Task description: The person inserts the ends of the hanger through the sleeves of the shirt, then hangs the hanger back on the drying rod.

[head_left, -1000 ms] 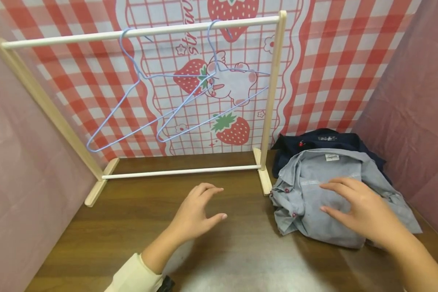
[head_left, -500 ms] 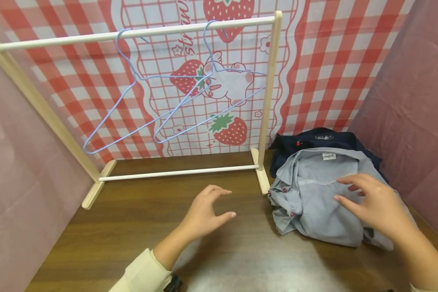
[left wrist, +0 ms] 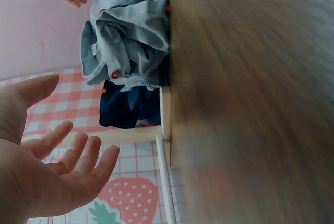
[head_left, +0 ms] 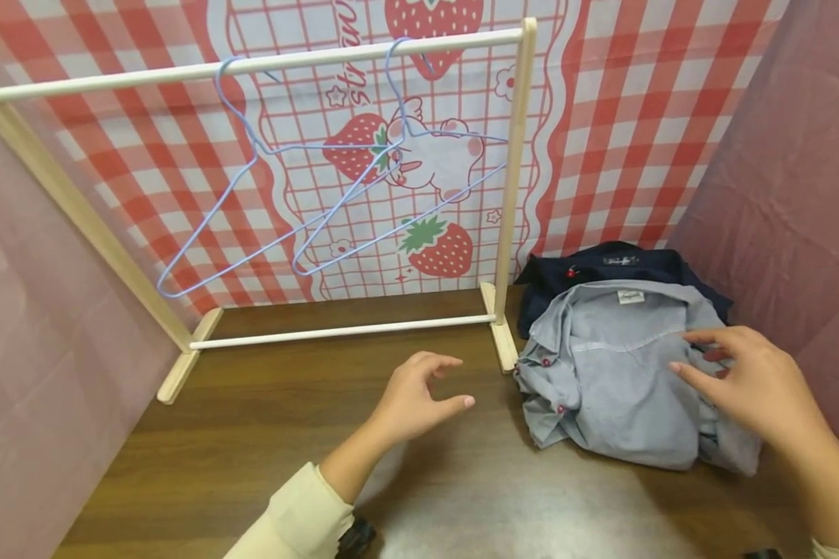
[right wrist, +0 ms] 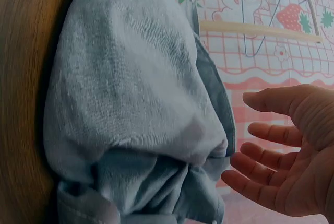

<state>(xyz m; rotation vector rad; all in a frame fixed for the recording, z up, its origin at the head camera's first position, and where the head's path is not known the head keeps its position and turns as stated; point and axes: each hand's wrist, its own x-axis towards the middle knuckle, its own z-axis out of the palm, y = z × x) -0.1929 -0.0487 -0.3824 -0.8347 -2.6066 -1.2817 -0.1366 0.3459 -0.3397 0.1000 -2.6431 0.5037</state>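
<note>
A folded grey shirt (head_left: 629, 388) with red buttons and a white neck label lies on the table at the right. Behind and partly under it is a dark navy garment (head_left: 643, 268), mostly hidden. My right hand (head_left: 758, 380) is held over the shirt's right side, fingers loosely bent and holding nothing. In the right wrist view its fingers look apart from the grey cloth. To the left of the shirt, my left hand (head_left: 419, 400) hovers above the table with thumb and fingers spread, also holding nothing. Two blue wire hangers (head_left: 213, 213) hang bare on the rack.
A wooden clothes rack (head_left: 513, 186) with white rods stands at the back left. Its right foot (head_left: 499, 334) is close to the shirt. A red checked strawberry cloth (head_left: 622, 155) covers the back, and pink cloth (head_left: 776, 210) hangs at both sides.
Both hands have moved to the right, the right one toward the shirt's right edge. The shirt's right-hand part, spread wider before, now lies closer in. Hangers and rack keep their places.
</note>
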